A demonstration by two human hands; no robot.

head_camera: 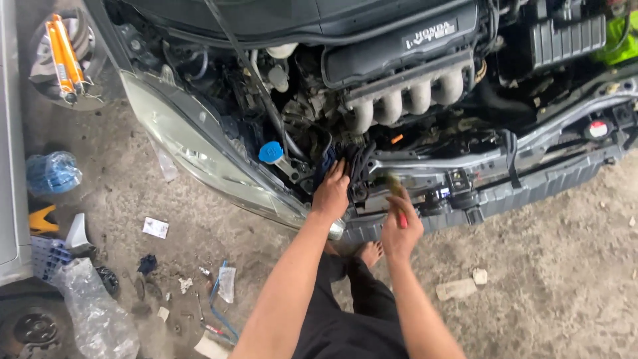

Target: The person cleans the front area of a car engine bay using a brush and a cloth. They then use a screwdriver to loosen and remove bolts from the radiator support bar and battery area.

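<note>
Gritty concrete floor (558, 266) — plastic bag (93, 312), paper scraps (155, 227), stone chunks (456, 289)

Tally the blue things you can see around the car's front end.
Blue cap in the engine bay: 1
Blue bundle on the ground: 1
Blue cord on the ground: 1
Total: 3

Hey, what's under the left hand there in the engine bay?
The left hand presses on a bundle of dark hoses or cables beside the blue cap. What lies beneath its palm is covered. The right hand holds a red-handled tool nearby.
</note>
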